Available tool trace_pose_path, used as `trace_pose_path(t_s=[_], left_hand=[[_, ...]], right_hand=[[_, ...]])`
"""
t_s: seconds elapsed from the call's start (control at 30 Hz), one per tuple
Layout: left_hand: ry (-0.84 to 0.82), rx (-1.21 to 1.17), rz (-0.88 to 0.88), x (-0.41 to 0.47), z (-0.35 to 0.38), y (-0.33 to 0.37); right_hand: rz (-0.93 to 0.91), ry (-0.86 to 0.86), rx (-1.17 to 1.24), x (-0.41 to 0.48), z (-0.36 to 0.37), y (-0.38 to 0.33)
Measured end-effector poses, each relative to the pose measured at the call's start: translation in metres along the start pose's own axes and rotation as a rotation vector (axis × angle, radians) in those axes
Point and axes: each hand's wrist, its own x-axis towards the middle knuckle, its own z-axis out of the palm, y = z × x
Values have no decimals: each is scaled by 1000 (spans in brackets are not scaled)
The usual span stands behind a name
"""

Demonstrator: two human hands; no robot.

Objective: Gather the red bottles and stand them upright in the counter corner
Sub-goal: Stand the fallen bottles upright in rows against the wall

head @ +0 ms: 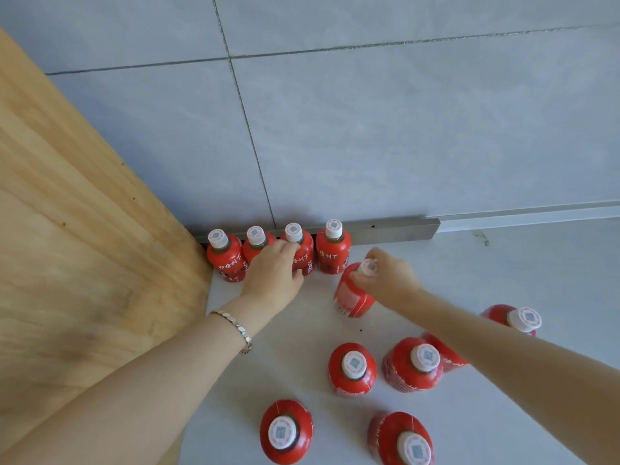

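Four red bottles stand upright in a row at the middle of the frame, backed against a metal strip (385,231) at the foot of the grey tiled wall (369,129). The corner bottle (225,256) touches the wooden panel (84,229) that fills the left of the frame; the second bottle (255,241) and third bottle (300,250) stand beside it, and the fourth bottle (333,250) ends the row on the right.

The left hand (273,275), with a silver bracelet (236,328) on its wrist, reaches into the row, fingers curled against the front of the second and third bottles; whether it grips one of them cannot be told.

Just right of the row and slightly lower in the frame, the right hand (385,275) pinches the white cap of a fifth bottle (354,293), which leans a little and looks blurred. Whether its base touches the white counter (503,263) cannot be told.

More bottles stand upright in the lower right of the frame: a centre bottle (352,369), a neighbour bottle (414,364) just right of it, a half-hidden bottle (446,355) behind the right forearm, a far-right bottle (513,318), and two at the bottom edge, a lower-left bottle (286,431) and a lower-right bottle (401,441).
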Motion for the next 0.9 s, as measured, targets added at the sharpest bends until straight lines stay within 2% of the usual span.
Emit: trace_pose_path(t_s=[0.13, 0.37, 0.5, 0.7, 0.77, 0.9], left_hand=[[5, 68, 55, 33, 5, 19], [-181, 235, 53, 79, 30, 42], [-146, 313, 49, 87, 40, 42], [-147, 305, 49, 91, 40, 44], [-140, 305, 37, 89, 43, 45], [-101, 261, 18, 82, 48, 49]], right_hand=[[52, 46, -22, 36, -26, 20], [9, 32, 2, 80, -24, 9], [-45, 14, 27, 90, -15, 3], [-98, -139, 92, 66, -39, 27], [-115, -189, -30, 44, -59, 39], [-201, -306, -508, -5, -97, 63]])
